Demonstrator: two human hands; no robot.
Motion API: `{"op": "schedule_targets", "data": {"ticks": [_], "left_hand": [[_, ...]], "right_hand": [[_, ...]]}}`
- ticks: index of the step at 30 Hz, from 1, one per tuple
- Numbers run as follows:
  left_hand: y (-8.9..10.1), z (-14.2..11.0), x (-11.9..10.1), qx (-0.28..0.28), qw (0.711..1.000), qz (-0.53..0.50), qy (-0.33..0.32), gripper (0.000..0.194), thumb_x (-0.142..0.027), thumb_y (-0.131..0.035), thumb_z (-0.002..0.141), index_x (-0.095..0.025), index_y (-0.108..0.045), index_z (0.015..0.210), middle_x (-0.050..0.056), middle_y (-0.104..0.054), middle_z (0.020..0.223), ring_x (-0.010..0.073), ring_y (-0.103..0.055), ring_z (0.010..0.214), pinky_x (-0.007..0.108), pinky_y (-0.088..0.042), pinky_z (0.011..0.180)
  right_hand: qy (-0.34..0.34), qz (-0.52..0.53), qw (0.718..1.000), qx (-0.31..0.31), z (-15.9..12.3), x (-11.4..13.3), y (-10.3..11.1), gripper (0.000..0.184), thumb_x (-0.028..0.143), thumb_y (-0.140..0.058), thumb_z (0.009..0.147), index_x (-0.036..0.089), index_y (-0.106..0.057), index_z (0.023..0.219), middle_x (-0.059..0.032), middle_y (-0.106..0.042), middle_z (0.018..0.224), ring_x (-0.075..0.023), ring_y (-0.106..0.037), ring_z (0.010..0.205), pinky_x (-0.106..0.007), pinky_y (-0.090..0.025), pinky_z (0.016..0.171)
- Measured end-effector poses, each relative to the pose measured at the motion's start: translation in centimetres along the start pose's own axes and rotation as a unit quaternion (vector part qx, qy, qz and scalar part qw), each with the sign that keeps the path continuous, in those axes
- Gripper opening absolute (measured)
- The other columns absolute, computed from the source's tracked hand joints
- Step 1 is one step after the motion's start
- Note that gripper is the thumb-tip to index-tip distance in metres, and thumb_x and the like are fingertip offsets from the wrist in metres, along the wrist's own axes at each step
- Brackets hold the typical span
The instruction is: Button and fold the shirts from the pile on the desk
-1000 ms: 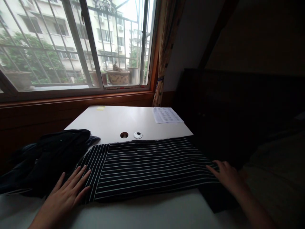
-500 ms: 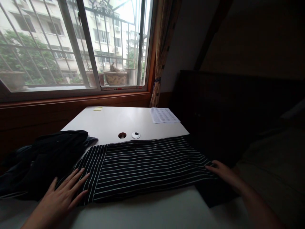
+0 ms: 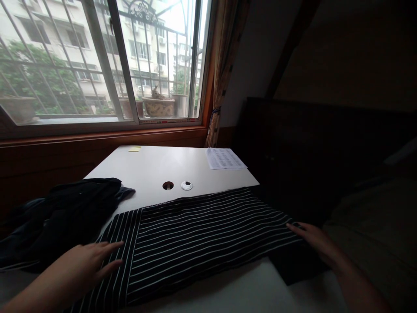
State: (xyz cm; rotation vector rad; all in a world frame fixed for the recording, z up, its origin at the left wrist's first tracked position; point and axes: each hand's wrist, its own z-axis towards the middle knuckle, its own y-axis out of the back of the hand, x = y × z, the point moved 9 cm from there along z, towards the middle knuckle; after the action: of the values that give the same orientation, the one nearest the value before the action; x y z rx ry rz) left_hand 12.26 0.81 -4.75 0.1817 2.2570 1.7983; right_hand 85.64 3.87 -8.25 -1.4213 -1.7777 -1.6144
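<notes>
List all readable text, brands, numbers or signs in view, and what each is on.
Nothing legible enough to quote.
White printed paper sheets at the table's far right corner: rows of print, too small and blurred to read.
Silver metal window frame, bottom rail: small red and dark markings, too small to read.
Small yellow paper note: no writing discernible.

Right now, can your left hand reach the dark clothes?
Probably yes. The dark clothes lie right beside the left hand, with nothing seen between them; the hand would just leave the striped cloth.
</notes>
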Motion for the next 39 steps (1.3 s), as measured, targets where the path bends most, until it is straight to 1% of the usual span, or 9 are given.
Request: {"op": "schedule_targets", "data": {"ticks": [3,6,11,15,19,23,28,34,39], "left_hand": [[3.9,4.2,-7.9,-0.12,0.981,0.031,-0.147,0.055,-0.066,-0.044,0.096,-0.038,-0.053,0.143,0.001,-0.052,0.151,0.0311,-0.052,0.136,0.05,-0.047,0.109],[4.0,9.0,-14.9,-0.143,0.953,0.035,-0.264,0.059,-0.06,-0.039,0.102,-0.036,-0.033,0.155,0.001,-0.03,0.163,0.028,-0.031,0.15,0.051,-0.031,0.12],[0.8,16.5,-18.8,-0.122,0.946,0.03,-0.299,0.063,-0.06,-0.033,0.103,-0.03,-0.026,0.158,0.006,-0.023,0.165,0.0283,-0.018,0.154,0.056,-0.012,0.124],[-0.8,19.4,-17.3,-0.097,0.956,0.008,-0.276,0.062,-0.059,-0.029,0.104,-0.03,-0.024,0.159,0.005,-0.02,0.165,0.0282,-0.015,0.154,0.058,-0.009,0.123],[-0.1,18.7,-15.9,-0.102,0.95,-0.013,-0.293,0.058,-0.057,-0.033,0.104,-0.034,-0.026,0.158,0.003,-0.019,0.166,0.0277,-0.012,0.154,0.057,-0.009,0.124],[2.0,15.2,-12.9,-0.111,0.955,-0.04,-0.272,0.059,-0.051,-0.039,0.105,-0.037,-0.019,0.159,0.003,-0.02,0.165,0.0275,-0.018,0.153,0.056,-0.019,0.123],[3.9,7.4,-5.4,-0.159,0.961,-0.068,-0.216,0.061,-0.044,-0.05,0.102,-0.038,-0.025,0.157,0.0,-0.037,0.159,0.0254,-0.041,0.144,0.046,-0.04,0.116],[0.2,-1.8,4.9,-0.239,0.962,-0.051,-0.125,0.059,-0.044,-0.053,0.098,-0.04,-0.034,0.154,-0.003,-0.041,0.158,0.0276,-0.048,0.139,0.045,-0.049,0.109],[-3.0,-5.9,6.8,-0.297,0.944,-0.059,-0.134,0.063,-0.037,-0.049,0.097,-0.037,-0.029,0.157,-0.001,-0.038,0.16,0.0307,-0.038,0.145,0.049,-0.05,0.106]], "right_hand": [[-0.01,0.018,1.0,-0.019,0.6,-0.9,0.1,0.041,0.057,-0.071,0.069,0.019,-0.075,0.083,-0.0136,-0.079,0.097,-0.0369,-0.073,0.099,-0.044,-0.056,0.09],[-0.023,0.032,0.998,-0.044,0.9,-2.0,0.1,0.041,0.054,-0.075,0.064,0.018,-0.075,0.082,-0.0133,-0.079,0.095,-0.0371,-0.072,0.1,-0.044,-0.054,0.093],[-0.02,0.055,0.997,-0.039,0.9,-2.6,-0.3,0.041,0.056,-0.075,0.064,0.018,-0.073,0.08,-0.0107,-0.079,0.09,-0.0343,-0.072,0.098,-0.042,-0.054,0.09],[-0.013,0.047,0.997,-0.067,0.4,-2.3,0.3,0.041,0.056,-0.075,0.061,0.018,-0.073,0.079,-0.0119,-0.079,0.095,-0.0353,-0.071,0.103,-0.042,-0.054,0.092],[-0.013,0.039,0.994,-0.106,0.1,-1.9,1.0,0.045,0.054,-0.076,0.061,0.016,-0.075,0.084,-0.0145,-0.078,0.098,-0.0368,-0.07,0.103,-0.043,-0.052,0.093],[-0.01,0.052,0.993,-0.103,-0.1,-0.8,1.0,0.045,0.052,-0.077,0.063,0.016,-0.076,0.09,-0.0142,-0.079,0.097,-0.0355,-0.072,0.097,-0.042,-0.054,0.087],[0.018,0.084,0.992,-0.088,-0.8,2.9,0.5,0.051,0.053,-0.077,0.068,0.016,-0.074,0.103,-0.0111,-0.079,0.097,-0.0324,-0.074,0.093,-0.04,-0.055,0.083],[0.139,-0.058,0.984,-0.095,-3.0,16.0,-3.6,0.036,0.047,-0.069,0.075,0.017,-0.076,0.094,-0.0093,-0.079,0.091,-0.0292,-0.073,0.086,-0.036,-0.053,0.077],[0.341,-0.244,0.907,-0.043,-10.3,31.6,-16.7,0.019,0.032,-0.063,0.085,0.019,-0.076,0.09,-0.0092,-0.078,0.098,-0.0253,-0.071,0.092,-0.032,-0.05,0.08]]}}
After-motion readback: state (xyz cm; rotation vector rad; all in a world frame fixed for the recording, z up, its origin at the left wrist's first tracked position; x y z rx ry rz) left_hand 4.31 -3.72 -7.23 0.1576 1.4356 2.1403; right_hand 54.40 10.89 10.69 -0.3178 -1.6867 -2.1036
